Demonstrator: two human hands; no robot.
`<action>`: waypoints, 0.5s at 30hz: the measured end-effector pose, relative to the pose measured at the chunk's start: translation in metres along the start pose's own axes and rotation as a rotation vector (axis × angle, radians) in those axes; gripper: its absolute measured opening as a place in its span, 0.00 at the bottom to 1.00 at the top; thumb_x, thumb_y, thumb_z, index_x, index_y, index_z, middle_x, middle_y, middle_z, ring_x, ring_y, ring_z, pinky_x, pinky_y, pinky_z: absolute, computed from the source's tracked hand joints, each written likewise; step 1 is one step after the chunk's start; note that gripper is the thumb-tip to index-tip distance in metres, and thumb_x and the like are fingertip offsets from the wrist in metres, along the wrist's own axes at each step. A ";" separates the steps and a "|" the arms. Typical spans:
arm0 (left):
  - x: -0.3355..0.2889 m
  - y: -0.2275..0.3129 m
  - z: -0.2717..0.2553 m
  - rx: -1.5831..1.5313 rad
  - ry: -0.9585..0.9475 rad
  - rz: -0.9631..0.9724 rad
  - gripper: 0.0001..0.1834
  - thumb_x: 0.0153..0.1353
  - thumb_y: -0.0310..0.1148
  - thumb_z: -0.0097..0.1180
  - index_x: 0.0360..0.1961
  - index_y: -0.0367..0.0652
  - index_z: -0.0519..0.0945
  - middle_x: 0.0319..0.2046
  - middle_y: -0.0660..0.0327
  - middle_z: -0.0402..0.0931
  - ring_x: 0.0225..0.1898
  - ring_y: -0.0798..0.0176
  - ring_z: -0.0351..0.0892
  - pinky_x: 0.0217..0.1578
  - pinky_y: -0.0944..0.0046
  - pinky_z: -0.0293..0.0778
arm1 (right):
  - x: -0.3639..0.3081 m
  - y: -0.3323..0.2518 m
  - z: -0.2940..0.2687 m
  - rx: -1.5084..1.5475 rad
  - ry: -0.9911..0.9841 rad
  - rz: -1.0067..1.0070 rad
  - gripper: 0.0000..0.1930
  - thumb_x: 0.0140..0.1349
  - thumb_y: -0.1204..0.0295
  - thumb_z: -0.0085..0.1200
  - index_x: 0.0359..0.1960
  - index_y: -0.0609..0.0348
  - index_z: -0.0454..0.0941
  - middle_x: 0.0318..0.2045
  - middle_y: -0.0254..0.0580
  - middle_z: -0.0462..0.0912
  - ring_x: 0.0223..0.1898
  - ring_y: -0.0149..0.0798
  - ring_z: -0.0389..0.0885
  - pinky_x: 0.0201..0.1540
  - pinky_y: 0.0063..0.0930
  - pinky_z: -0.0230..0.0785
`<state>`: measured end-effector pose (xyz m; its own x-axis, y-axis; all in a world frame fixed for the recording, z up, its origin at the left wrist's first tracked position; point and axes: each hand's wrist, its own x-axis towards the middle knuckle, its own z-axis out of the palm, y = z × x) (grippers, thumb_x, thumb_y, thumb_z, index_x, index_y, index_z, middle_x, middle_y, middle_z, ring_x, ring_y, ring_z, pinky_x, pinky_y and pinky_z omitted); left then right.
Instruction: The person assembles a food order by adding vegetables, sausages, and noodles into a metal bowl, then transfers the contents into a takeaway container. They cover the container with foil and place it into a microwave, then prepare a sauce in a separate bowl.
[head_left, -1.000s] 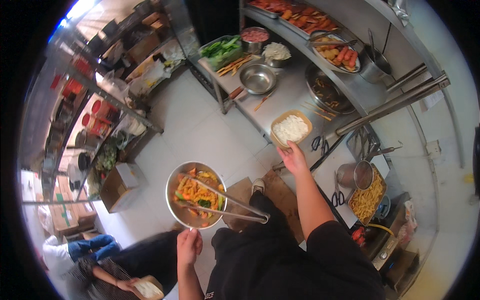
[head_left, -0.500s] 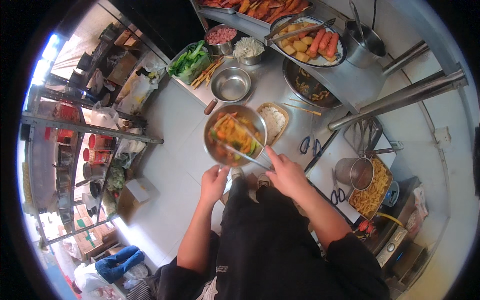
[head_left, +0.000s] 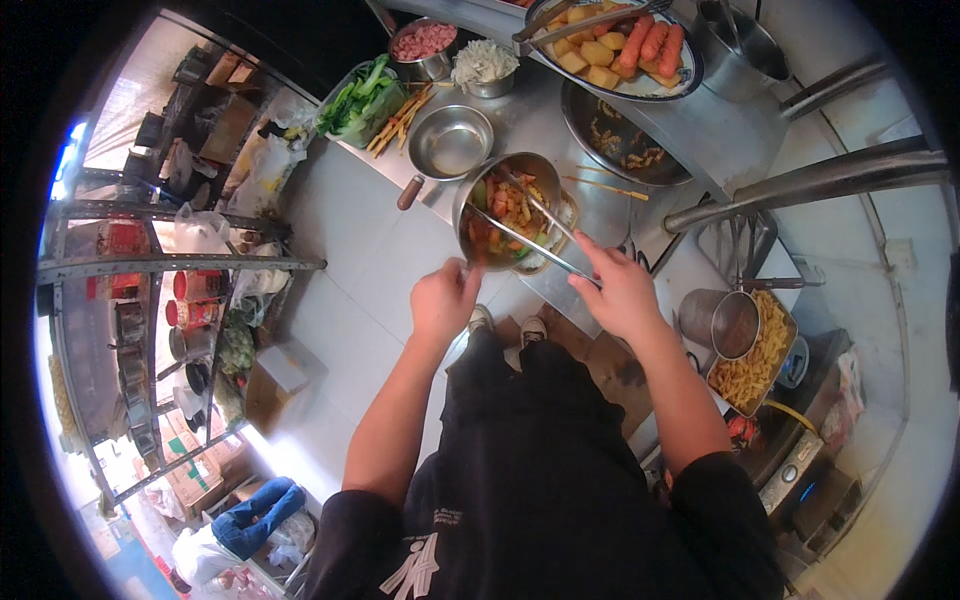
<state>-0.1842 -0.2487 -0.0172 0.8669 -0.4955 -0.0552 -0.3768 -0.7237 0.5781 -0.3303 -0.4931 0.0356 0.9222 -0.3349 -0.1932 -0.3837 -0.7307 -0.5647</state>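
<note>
Metal tongs [head_left: 540, 249] sit in the right hand [head_left: 618, 287], its fingers closed around their near end. The left hand [head_left: 440, 300] grips the near left edge of a steel bowl [head_left: 537, 168], thumb at the rim. Both tips of the tongs reach into the mixed food [head_left: 515, 210] inside: orange, red and green pieces.

The bowl is by the near edge of the steel surface [head_left: 545, 120], tilted somewhat, and hides much of a rice tray [head_left: 568, 213] that shows at its right side. Whether bowl and tray touch cannot be told.

Just beyond the bowl, to the left, stands a small pan [head_left: 450, 140] with a wooden handle pointing back towards the person. Thin sticks [head_left: 605, 187] lie to the right of the bowl, near a large pan [head_left: 583, 115] with some scraps in it. Farther back are a tub of greens [head_left: 360, 100], a pot of pink chunks [head_left: 425, 40] and a bowl of white shreds [head_left: 485, 62]. Above the large pan, on a raised shelf, a plate carries potatoes [head_left: 600, 52] and sausages [head_left: 655, 48], with other tongs lying across it.

To the right, a strainer [head_left: 735, 325] overlaps a tray of yellow strips [head_left: 755, 350]. Red jars [head_left: 190, 285] stand on the rack at left.
</note>
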 end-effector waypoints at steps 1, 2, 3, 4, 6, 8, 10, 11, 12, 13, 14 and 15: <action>0.001 0.002 0.001 0.031 0.009 0.013 0.18 0.65 0.45 0.63 0.32 0.39 0.80 0.21 0.52 0.81 0.24 0.44 0.82 0.27 0.50 0.76 | -0.001 0.002 0.002 0.012 0.021 -0.064 0.32 0.65 0.61 0.62 0.72 0.41 0.69 0.41 0.48 0.83 0.38 0.50 0.83 0.44 0.41 0.76; 0.002 0.004 0.001 0.066 0.004 0.016 0.16 0.65 0.44 0.63 0.36 0.39 0.83 0.23 0.53 0.83 0.25 0.46 0.83 0.28 0.51 0.77 | -0.004 0.003 0.003 -0.053 0.006 0.005 0.32 0.65 0.61 0.61 0.72 0.41 0.68 0.40 0.47 0.83 0.39 0.51 0.84 0.44 0.43 0.77; 0.003 0.006 0.001 0.079 0.014 0.029 0.16 0.65 0.44 0.64 0.35 0.40 0.82 0.22 0.53 0.83 0.25 0.46 0.83 0.28 0.51 0.77 | -0.006 0.005 0.003 -0.079 0.018 0.000 0.32 0.65 0.60 0.60 0.72 0.40 0.68 0.39 0.47 0.83 0.40 0.51 0.84 0.44 0.44 0.77; 0.003 0.008 0.001 0.095 0.011 0.030 0.16 0.65 0.44 0.64 0.35 0.40 0.82 0.22 0.54 0.83 0.25 0.46 0.83 0.28 0.52 0.77 | -0.008 0.005 0.003 -0.124 0.019 0.023 0.32 0.66 0.59 0.59 0.72 0.40 0.67 0.38 0.46 0.82 0.41 0.52 0.85 0.44 0.46 0.77; 0.003 0.013 0.002 0.133 0.025 0.060 0.16 0.65 0.45 0.63 0.33 0.42 0.80 0.22 0.55 0.82 0.24 0.47 0.83 0.27 0.51 0.77 | -0.013 0.005 0.000 -0.096 0.030 -0.002 0.32 0.66 0.59 0.59 0.72 0.41 0.68 0.39 0.47 0.83 0.40 0.52 0.85 0.43 0.46 0.78; 0.003 0.015 0.004 0.178 0.069 0.125 0.17 0.66 0.46 0.61 0.29 0.44 0.77 0.21 0.57 0.80 0.24 0.47 0.81 0.25 0.49 0.75 | -0.016 0.001 -0.005 -0.144 0.008 0.023 0.32 0.66 0.59 0.59 0.72 0.42 0.68 0.40 0.47 0.83 0.39 0.52 0.85 0.43 0.46 0.78; 0.003 0.015 0.006 0.221 0.091 0.174 0.16 0.65 0.46 0.61 0.30 0.45 0.77 0.23 0.58 0.80 0.24 0.48 0.81 0.25 0.50 0.75 | -0.019 -0.006 -0.010 -0.230 -0.020 0.047 0.32 0.66 0.59 0.59 0.72 0.43 0.68 0.40 0.48 0.83 0.38 0.52 0.86 0.43 0.45 0.79; 0.003 0.015 0.007 0.247 0.122 0.197 0.15 0.65 0.46 0.61 0.31 0.46 0.77 0.23 0.59 0.80 0.24 0.49 0.82 0.24 0.50 0.75 | -0.020 -0.010 -0.013 -0.237 -0.032 0.073 0.32 0.66 0.59 0.59 0.72 0.43 0.68 0.40 0.48 0.83 0.37 0.52 0.86 0.42 0.45 0.79; 0.003 0.014 0.007 0.253 0.106 0.206 0.14 0.65 0.45 0.61 0.32 0.46 0.77 0.24 0.59 0.80 0.24 0.50 0.82 0.24 0.51 0.75 | -0.022 -0.014 -0.015 -0.230 -0.032 0.074 0.32 0.66 0.59 0.59 0.71 0.44 0.68 0.40 0.48 0.83 0.37 0.52 0.86 0.42 0.45 0.79; 0.003 0.014 0.008 0.263 0.107 0.217 0.14 0.64 0.45 0.61 0.33 0.47 0.77 0.24 0.60 0.80 0.25 0.50 0.82 0.24 0.51 0.75 | -0.022 -0.017 -0.017 -0.239 -0.032 0.092 0.31 0.66 0.60 0.59 0.71 0.45 0.68 0.41 0.48 0.83 0.36 0.52 0.86 0.42 0.45 0.79; 0.003 0.014 0.008 0.274 0.086 0.220 0.13 0.64 0.45 0.62 0.33 0.47 0.78 0.24 0.60 0.80 0.25 0.51 0.82 0.23 0.52 0.75 | -0.022 -0.021 -0.019 -0.249 -0.050 0.095 0.31 0.66 0.60 0.59 0.71 0.45 0.69 0.41 0.48 0.83 0.37 0.53 0.85 0.42 0.45 0.78; 0.004 0.014 0.008 0.286 0.115 0.239 0.13 0.64 0.45 0.62 0.34 0.48 0.78 0.24 0.61 0.80 0.24 0.51 0.82 0.23 0.52 0.74 | -0.022 -0.024 -0.020 -0.272 -0.070 0.117 0.31 0.65 0.60 0.59 0.71 0.45 0.69 0.41 0.48 0.83 0.38 0.53 0.85 0.42 0.45 0.78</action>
<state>-0.1888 -0.2641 -0.0158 0.7683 -0.6211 0.1551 -0.6346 -0.7070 0.3123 -0.3425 -0.4799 0.0694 0.8686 -0.3914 -0.3040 -0.4775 -0.8252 -0.3017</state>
